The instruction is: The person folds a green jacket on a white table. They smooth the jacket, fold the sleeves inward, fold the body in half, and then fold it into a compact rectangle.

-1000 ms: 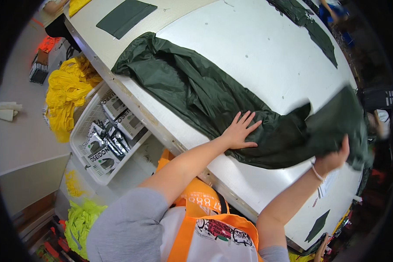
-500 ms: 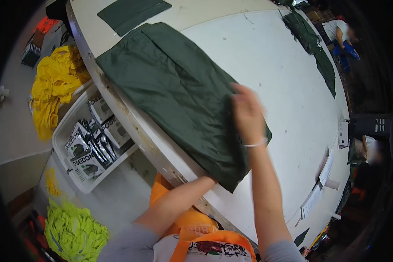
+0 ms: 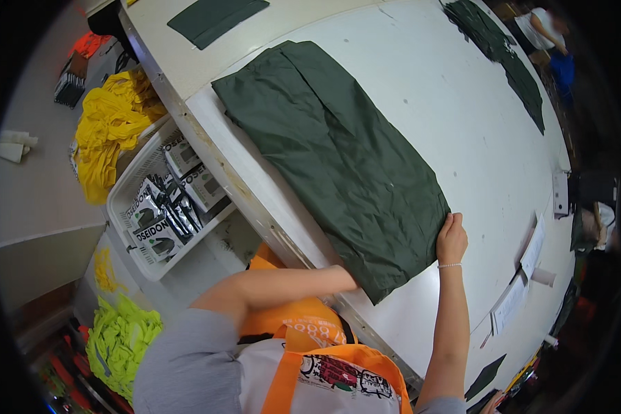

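A long folded piece of dark green, smooth cloth lies slantwise across the white table; its exact kind does not show. My right hand is at its right near corner, fingers closed on the cloth's edge. At the near left corner, my left hand reaches in from the table edge, its fingers hidden under the cloth. Creases run along the cloth, and its near end hangs close to the table's front edge.
A white plastic basket of packaged goods stands left, below the table. Yellow cloth and a lime-yellow heap lie nearby. A flat green piece and a crumpled green strip lie at the far side. Papers lie right.
My right hand has moved down and right from the cloth's upper surface to its near right corner. The cloth now lies flatter and wider at its near end. The view has shifted slightly.
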Demonstrator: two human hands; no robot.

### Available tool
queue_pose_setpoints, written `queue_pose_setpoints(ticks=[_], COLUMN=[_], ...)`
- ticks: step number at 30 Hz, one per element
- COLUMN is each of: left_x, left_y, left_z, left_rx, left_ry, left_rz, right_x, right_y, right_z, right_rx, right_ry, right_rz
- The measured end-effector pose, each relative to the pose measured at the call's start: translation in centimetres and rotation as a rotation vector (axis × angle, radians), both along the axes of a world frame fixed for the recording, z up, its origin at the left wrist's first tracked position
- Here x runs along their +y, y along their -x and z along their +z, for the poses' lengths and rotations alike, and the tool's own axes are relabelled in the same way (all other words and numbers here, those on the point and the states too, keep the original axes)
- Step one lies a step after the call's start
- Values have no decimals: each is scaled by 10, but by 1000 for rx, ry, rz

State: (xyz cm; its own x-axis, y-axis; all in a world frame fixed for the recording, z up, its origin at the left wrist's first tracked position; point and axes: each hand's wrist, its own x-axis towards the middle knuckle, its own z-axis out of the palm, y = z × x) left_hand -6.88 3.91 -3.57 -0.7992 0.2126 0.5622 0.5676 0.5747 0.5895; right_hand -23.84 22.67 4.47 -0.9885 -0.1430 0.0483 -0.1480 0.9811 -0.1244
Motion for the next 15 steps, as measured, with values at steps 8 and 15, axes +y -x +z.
queue_pose_setpoints(ticks=[8,15], left_x=[-129,-273], left_y=[-10,172], left_z=[58,98], left_rx=[-135,-93], left_ry=[133,157], left_rz=[35,575], right_x=[-28,-155], right_y=[-20,5], right_z=[19,-8], right_rx=[312,137], right_ry=[236,388], right_rz=[298,360])
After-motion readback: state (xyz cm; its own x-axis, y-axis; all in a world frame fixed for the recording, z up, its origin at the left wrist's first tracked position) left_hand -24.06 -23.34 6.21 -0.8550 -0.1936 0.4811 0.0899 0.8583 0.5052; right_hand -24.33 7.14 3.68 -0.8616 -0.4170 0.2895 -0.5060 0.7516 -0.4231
